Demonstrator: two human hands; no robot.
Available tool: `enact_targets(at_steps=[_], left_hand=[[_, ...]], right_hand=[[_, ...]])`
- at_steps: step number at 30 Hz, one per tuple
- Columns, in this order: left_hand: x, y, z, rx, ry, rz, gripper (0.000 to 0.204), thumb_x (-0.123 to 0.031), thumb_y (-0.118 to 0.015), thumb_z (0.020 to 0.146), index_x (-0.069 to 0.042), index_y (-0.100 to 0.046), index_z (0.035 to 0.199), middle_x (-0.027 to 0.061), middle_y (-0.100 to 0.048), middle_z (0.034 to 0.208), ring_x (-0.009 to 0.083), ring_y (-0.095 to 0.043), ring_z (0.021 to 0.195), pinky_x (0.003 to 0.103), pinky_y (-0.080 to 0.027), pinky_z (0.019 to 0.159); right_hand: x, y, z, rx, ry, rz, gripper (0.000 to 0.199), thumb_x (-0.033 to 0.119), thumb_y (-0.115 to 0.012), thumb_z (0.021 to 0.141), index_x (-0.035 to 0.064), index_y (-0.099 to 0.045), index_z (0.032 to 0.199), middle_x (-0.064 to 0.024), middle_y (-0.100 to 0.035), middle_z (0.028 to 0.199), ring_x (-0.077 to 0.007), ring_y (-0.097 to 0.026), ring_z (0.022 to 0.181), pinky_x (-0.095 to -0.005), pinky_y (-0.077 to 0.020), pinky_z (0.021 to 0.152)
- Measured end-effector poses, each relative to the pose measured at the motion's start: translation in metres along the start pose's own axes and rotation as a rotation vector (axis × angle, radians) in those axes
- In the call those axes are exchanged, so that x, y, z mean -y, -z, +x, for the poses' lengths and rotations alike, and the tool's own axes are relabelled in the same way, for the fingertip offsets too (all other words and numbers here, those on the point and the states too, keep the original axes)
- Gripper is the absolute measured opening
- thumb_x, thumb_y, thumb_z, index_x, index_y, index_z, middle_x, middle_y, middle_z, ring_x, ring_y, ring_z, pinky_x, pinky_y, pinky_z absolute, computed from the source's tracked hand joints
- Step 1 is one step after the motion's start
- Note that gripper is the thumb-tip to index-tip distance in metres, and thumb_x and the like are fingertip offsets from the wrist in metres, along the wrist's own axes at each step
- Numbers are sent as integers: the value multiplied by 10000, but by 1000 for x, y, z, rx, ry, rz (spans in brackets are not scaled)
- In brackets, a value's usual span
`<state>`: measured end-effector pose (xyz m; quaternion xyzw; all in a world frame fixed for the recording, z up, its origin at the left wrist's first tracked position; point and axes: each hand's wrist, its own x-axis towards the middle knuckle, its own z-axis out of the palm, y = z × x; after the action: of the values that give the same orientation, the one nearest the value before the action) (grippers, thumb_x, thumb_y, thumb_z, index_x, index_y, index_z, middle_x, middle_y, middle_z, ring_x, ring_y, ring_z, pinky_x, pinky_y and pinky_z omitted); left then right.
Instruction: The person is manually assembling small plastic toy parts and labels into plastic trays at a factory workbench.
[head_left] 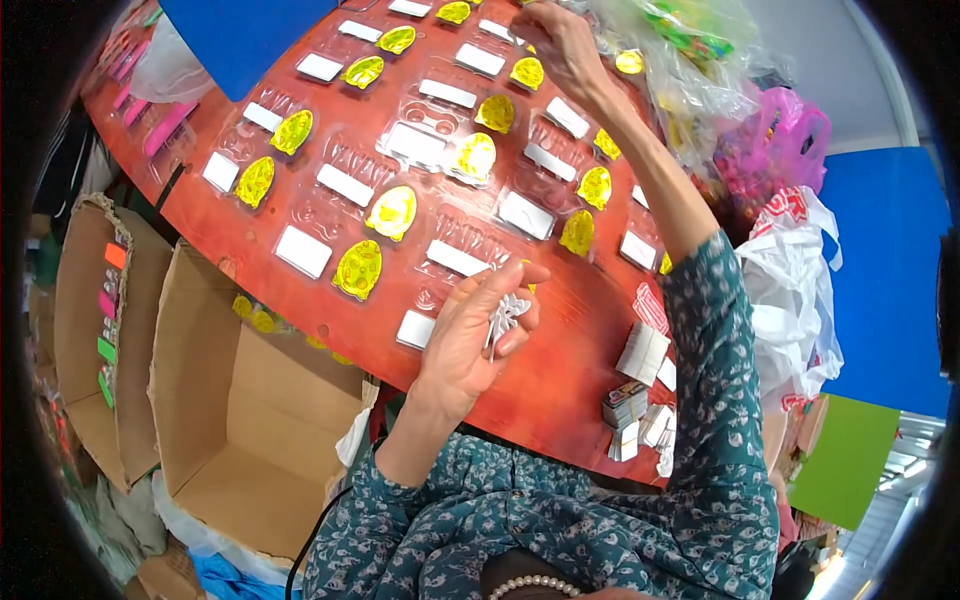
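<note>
My left hand (pixel 470 330) is raised over the near edge of the red table (pixel 560 370) and holds a small bunch of white plastic pieces (pixel 505 315) between thumb and fingers. My right hand (pixel 560 45) reaches far across the table toward a clear plastic bag (pixel 690 60) of small coloured items, fingers closed near the bag's edge; what it grips is hidden. Several clear blister trays (pixel 440 125) lie across the table, each holding a white card (pixel 303 251) and a shiny yellow piece (pixel 358 270).
Stacks of small white cards (pixel 640 380) sit at the table's right near edge. Two open cardboard boxes (pixel 235 420) stand on the floor to the left. White and pink bags (pixel 790 260) pile up at the right, and pink packets (pixel 160 125) lie at the table's far left.
</note>
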<state>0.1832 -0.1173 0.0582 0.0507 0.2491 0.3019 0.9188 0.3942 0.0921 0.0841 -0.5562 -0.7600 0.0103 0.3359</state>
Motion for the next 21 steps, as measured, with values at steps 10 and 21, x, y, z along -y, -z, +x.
enact_targets(at_steps=[10,21], left_hand=[[-29,-3,6,-17,-165,99,237,-161,-612,823,39,-589,948,64,-577,707,73,-507,518,166,-327,381],[-29,15,-6,31,-294,106,167,-102,-628,801,-10,-564,924,37,-600,770,77,-561,538,161,-351,353]], right_hand=[[-2,-23,0,291,-201,266,257,280,-555,838,43,-648,871,-69,-632,733,-135,-562,646,-287,-439,575],[142,16,-79,916,-263,760,156,145,-626,791,-7,-634,759,10,-544,591,-39,-467,543,-219,-381,475]])
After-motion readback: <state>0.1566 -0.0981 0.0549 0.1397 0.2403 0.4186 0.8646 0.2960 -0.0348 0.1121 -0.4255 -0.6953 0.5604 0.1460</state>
